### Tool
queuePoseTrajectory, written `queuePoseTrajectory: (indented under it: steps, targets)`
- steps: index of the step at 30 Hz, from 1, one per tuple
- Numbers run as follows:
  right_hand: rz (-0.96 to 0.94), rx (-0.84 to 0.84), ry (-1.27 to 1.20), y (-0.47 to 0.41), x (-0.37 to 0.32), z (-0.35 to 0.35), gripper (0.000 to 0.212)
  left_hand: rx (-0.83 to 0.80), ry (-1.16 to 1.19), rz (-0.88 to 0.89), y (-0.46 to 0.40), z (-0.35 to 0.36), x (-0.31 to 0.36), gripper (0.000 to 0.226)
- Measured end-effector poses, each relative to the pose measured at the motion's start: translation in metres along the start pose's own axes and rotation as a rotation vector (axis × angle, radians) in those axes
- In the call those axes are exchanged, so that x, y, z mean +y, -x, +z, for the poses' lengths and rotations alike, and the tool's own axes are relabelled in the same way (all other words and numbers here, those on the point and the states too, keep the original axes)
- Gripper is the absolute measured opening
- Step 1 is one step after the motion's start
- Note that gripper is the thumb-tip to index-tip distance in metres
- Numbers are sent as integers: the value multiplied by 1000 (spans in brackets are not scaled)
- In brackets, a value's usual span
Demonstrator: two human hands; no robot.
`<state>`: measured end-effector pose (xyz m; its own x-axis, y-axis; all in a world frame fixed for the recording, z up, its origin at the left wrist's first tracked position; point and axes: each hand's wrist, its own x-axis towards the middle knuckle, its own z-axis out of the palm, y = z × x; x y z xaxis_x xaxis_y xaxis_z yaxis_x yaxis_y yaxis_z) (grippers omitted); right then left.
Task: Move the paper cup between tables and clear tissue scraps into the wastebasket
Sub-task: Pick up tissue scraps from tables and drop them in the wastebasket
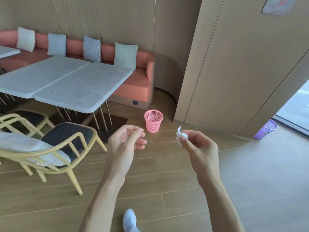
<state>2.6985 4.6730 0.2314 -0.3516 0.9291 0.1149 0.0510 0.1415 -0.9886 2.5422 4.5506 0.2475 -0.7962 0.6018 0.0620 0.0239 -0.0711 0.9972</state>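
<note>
a crumpled tissue scrap [182, 136] is being pinched in the right hand [199, 146], while nothing is being held in the loosely curled left hand [127, 139]. the scrap-clearing step is judged to be underway. the pink wastebasket [153, 121] is standing on the floor just beyond and between the hands; the scrap needs carrying over its rim and releasing.

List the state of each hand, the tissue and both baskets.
left hand: fingers loosely curled, holding nothing
right hand: pinching the tissue scrap
tissue scrap: crumpled, held above the floor
pink wastebasket: upright on the floor, a pale scrap inside
purple basket: tipped against the doorway
</note>
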Motion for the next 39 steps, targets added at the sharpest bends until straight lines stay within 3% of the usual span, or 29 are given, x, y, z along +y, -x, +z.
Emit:
queuePoseTrajectory:
  steps: [7, 14, 22, 33, 39]
  targets:
    - [53, -31, 84, -173, 38, 73, 14, -37, -33, -60, -194, 46, -42, 15]
    - [41, 8, 117, -336, 31, 110, 16, -73, 4, -60, -381, 99, -30, 17]
    - [92, 12, 95, -485, 65, 111, 17, -110, -5, -87, -510, 179, -55, 15]
    - [83, -103, 116, -727, 100, 103, 19, 30, -9, -95, -688, 294, -82, 13]
    - [164, -217, 132, -815, 135, 133, 15, 88, -16, -240, -766, 317, -128, 17]
